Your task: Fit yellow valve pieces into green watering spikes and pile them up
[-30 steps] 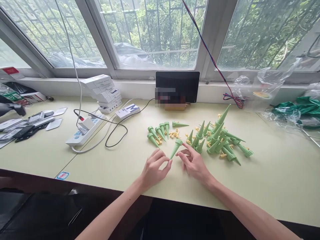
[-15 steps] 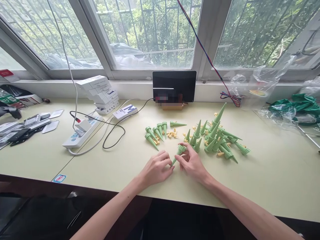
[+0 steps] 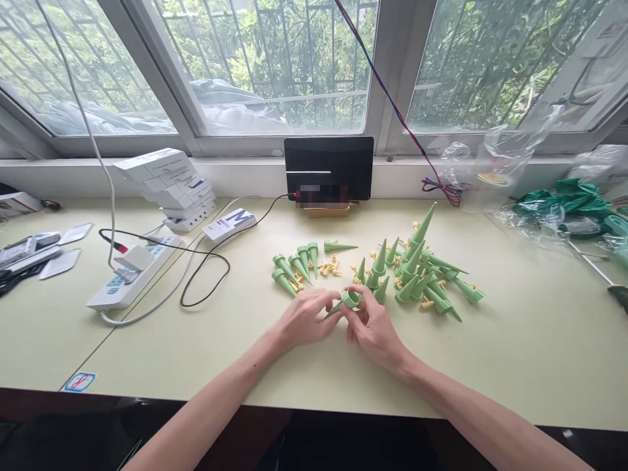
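Clock centred on the held piece, 12 = far side of the worktop (image 3: 186,347).

Status: one green ribbed-cap spike (image 3: 349,299) is in handling; judged mid-step, as both hands are on it. Nothing yellow is seen in its wide end, though fingers cover part of it. Out of hand: five spikes (image 3: 298,263) grouped at 10 o'clock, loose yellow fittings (image 3: 328,268) at 11, a lone spike (image 3: 340,246) at 12, and a larger heap of spikes (image 3: 415,258) mixed with yellow pieces, from 1 to 3. Cannot tell which of these are finished, or whether the yellow pieces in the heap are attached.

Hands: left hand (image 3: 307,317) pinches the narrow end between thumb and fingers, grip narrow. Right hand (image 3: 373,324) closes thumb and fingertips about the capped end, just beside the heap.

Orientation: held spike sits between the hands, near the front of the worktop. Long axis runs 8 to 2 o'clock, tip toward 8, cap toward 2 with its hollow mouth partly visible. Lone spike: axis 9 to 3, tip at 3.
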Demonstrator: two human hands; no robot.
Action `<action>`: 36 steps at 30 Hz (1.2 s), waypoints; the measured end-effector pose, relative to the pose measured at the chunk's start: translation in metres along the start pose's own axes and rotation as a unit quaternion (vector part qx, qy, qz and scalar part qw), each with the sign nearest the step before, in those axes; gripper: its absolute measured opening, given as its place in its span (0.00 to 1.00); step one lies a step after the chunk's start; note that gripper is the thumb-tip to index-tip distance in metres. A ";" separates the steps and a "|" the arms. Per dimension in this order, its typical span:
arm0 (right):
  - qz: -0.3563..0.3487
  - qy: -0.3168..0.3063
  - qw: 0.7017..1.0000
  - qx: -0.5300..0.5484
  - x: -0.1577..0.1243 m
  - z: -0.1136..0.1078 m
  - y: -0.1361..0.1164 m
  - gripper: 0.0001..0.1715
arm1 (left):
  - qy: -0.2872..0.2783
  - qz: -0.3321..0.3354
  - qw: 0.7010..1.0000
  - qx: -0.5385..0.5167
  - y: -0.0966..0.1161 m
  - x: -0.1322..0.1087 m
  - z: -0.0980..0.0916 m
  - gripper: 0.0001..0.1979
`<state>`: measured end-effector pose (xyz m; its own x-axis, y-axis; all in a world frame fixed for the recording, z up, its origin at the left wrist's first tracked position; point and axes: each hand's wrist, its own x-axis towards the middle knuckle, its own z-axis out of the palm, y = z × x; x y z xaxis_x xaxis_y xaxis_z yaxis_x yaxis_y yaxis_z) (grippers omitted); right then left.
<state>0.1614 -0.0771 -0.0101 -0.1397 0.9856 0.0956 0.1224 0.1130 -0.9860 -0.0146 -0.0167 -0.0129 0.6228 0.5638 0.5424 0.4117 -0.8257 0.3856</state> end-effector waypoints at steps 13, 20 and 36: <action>-0.024 -0.011 0.999 -0.046 0.001 -0.001 0.001 0.26 | 0.009 -0.105 0.984 -0.140 0.007 -0.003 0.005 0.12; -0.017 -0.034 0.996 -0.075 0.002 0.000 -0.001 0.32 | -0.018 -0.152 0.966 -0.208 0.005 0.001 0.001 0.17; -0.039 -0.032 0.990 -0.129 0.003 0.002 0.007 0.24 | 0.110 -0.257 0.919 -0.279 -0.004 0.009 -0.013 0.14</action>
<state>0.1600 -0.0733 -0.0169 -0.2203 0.9635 0.1522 0.3540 0.2243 -0.9079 -0.0190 -0.0080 0.0003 0.2671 0.9174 0.2950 0.1704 -0.3462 0.9226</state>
